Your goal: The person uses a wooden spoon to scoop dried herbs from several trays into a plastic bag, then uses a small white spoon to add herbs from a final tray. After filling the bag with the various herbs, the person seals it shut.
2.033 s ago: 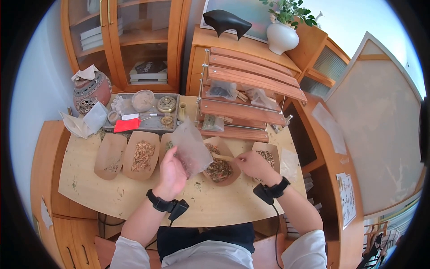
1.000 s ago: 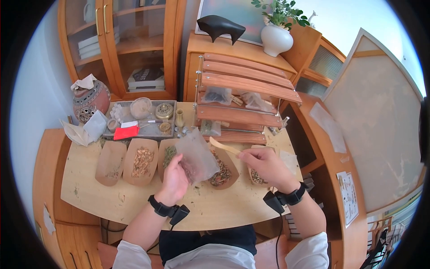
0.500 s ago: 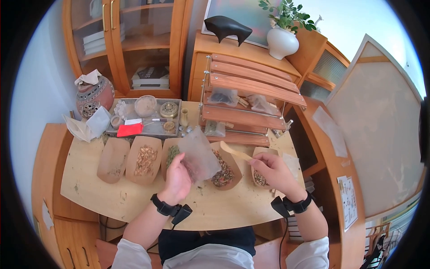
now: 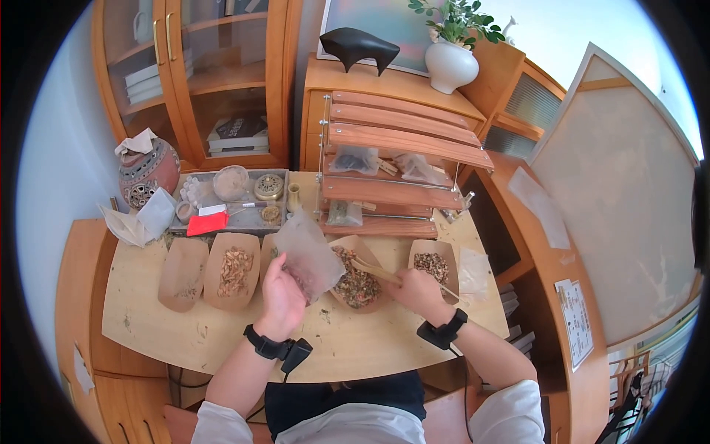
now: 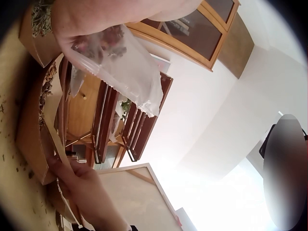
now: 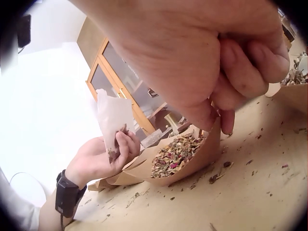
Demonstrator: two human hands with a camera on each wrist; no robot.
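In the head view the left hand holds a translucent bag upright, with dark reddish bits low inside it. Its fingers curl round the bag's lower part, as the right wrist view shows the left hand doing. The right hand pinches a pale wooden scoop, whose far end lies in the mixed dried herbs of a brown paper tray. In the left wrist view the right hand is at that tray's edge. A thin cord hangs by the right hand.
Other paper trays stand in a row: one of orange-brown pieces, a nearly bare one, one of dark bits at the right. Behind are a grey tray of small vessels, a slatted wooden rack and a patterned pot.
The right hand has moved left and down from beside the right-hand tray, and the scoop has gone from above the mixed herbs into them. The left hand still holds the bag.
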